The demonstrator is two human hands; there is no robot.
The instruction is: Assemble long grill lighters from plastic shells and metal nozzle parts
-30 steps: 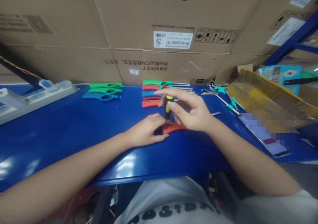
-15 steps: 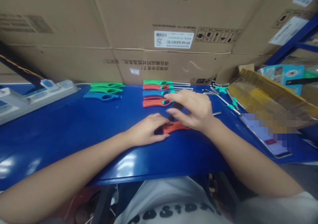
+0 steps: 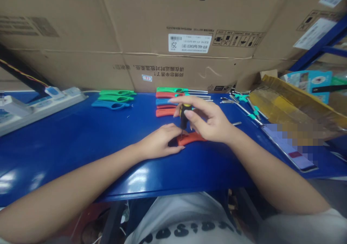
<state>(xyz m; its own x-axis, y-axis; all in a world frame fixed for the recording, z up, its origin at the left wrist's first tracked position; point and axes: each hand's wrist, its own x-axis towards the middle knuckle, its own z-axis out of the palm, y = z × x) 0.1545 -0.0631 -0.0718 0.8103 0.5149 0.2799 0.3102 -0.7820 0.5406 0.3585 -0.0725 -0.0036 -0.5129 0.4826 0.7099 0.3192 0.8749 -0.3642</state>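
Observation:
My right hand (image 3: 210, 119) grips a black and yellow screwdriver (image 3: 184, 117), held nearly upright with its tip at the left end of a red-orange lighter (image 3: 191, 138). The lighter lies on the blue table (image 3: 130, 175), and its right part is hidden under my right hand. My left hand (image 3: 164, 141) is closed on the lighter's left end, thumb and fingers on either side. Just behind my hands lies a row of assembled lighters, with a green lighter (image 3: 169, 90) at the back and a red lighter (image 3: 166, 112) in front, their metal tubes pointing right.
At the back left lie green handles (image 3: 116, 92) and a blue handle (image 3: 111, 105). A white power strip (image 3: 51, 105) runs along the left. On the right are metal tubes with teal parts (image 3: 252, 116), a phone (image 3: 290, 148) and a taped carton (image 3: 295, 107). A large cardboard box (image 3: 89, 63) stands behind.
My right hand has shifted slightly left and turned, bringing the screwdriver more upright and into clearer view. My left hand and the lighter under it stay in place.

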